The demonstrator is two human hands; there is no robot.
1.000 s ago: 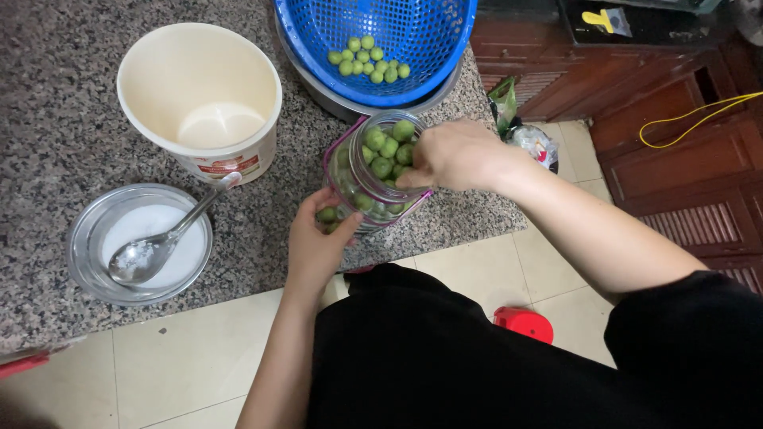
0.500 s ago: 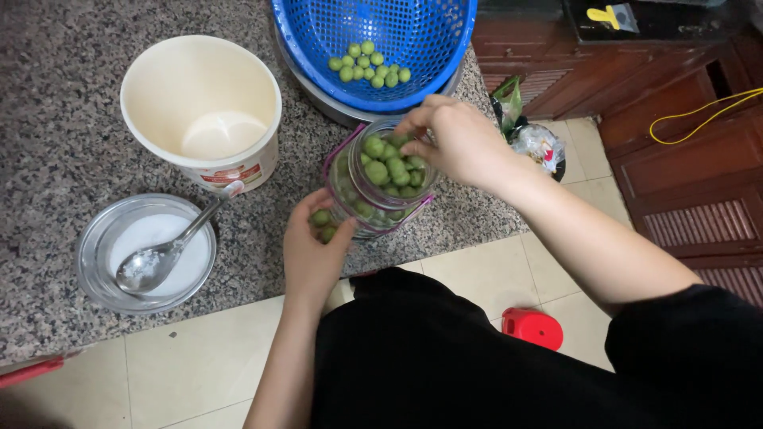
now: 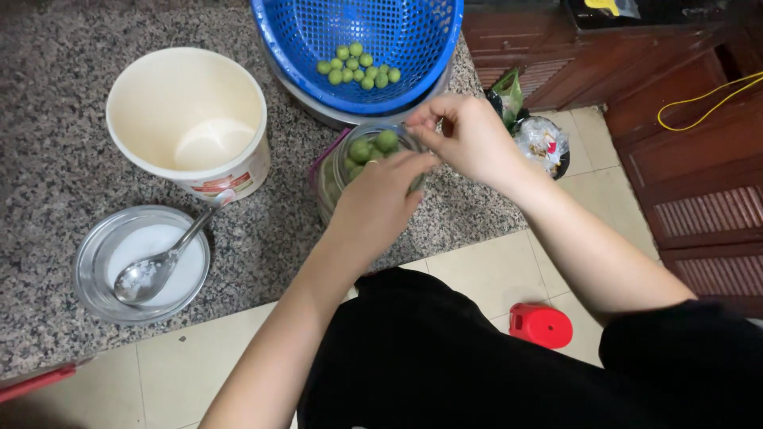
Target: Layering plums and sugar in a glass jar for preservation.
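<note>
I see my left hand (image 3: 380, 205) cupping the glass jar (image 3: 350, 163) of green fruits (image 3: 373, 146) near the desk (image 3: 48, 143) edge; my right hand (image 3: 469, 137), at 3 o'clock, pinches its rim. Basket (image 3: 358, 40) at 12 holds more.

One camera sits on my head and looks steeply down past my black-clothed lap. It faces the speckled grey granite desk (image 3: 48, 159) ahead of me, close enough that my forearms fill the lower frame. The beige tiled floor (image 3: 159, 381) shows beneath, dark wooden cabinets (image 3: 683, 159) at right.
</note>
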